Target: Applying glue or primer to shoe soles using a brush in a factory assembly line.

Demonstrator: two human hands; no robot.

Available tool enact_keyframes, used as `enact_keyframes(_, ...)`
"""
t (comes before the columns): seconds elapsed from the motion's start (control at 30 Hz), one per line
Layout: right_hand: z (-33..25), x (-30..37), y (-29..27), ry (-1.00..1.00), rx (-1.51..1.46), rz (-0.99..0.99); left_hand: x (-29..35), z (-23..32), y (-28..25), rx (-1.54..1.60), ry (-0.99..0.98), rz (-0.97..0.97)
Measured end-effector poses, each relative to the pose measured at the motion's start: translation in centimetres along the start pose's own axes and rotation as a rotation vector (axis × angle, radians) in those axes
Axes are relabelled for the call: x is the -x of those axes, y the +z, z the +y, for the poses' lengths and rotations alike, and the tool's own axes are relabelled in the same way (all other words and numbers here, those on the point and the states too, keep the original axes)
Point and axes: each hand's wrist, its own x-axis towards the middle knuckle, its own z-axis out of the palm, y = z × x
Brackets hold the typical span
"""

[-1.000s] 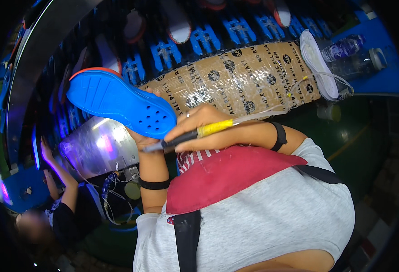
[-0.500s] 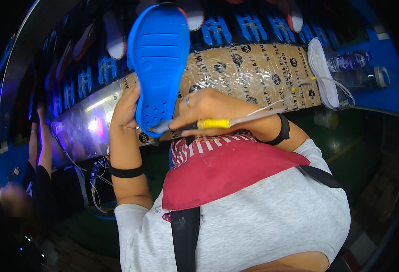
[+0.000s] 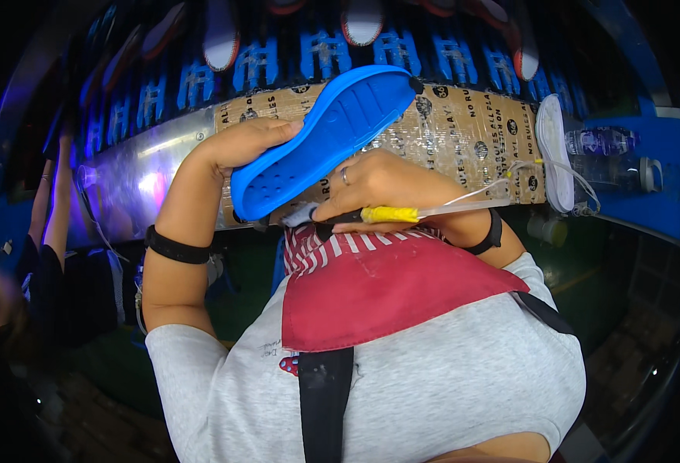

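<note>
Left hand [image 3: 251,147]: elbow bent, forearm angled up, closed on the near-left edge of the blue sole [image 3: 324,131], thumb along the edge, other fingers hidden under it. Sole is held tilted above the cardboard-covered surface [image 3: 463,116], perforated end low and toward the body, far end up-right.

Right hand [image 3: 378,181]: forearm in from the right, wrist bent, fingers wrapped on the yellow-and-black brush [image 3: 390,214] with clear tube [image 3: 460,204] attached. Bristles sit just beside the sole's perforated end; blurred, can't tell if touching. Sole's underside hidden. Co-worker's arm [image 3: 60,193] at left dim, cut off by the dark fisheye rim.
</note>
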Motion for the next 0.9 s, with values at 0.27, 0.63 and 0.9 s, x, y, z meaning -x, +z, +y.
enact_keyframes(0.27, 0.2, 0.4, 0.4, 0.079, 0.096, -0.008, 0.0, 0.3, -0.4, -0.16, -0.136, -0.033)
enact_keyframes(0.63, 1.8, 2.0, -0.5, -0.004, 0.071, 0.143, 0.8, -1.5, -1.6, 0.082, -0.221, 0.006)
enact_keyframes(0.9, 2.1, 3.2, -0.9, 0.096, -0.005, 0.163, 0.2, -6.1, -0.9, 0.765, -0.092, 0.313)
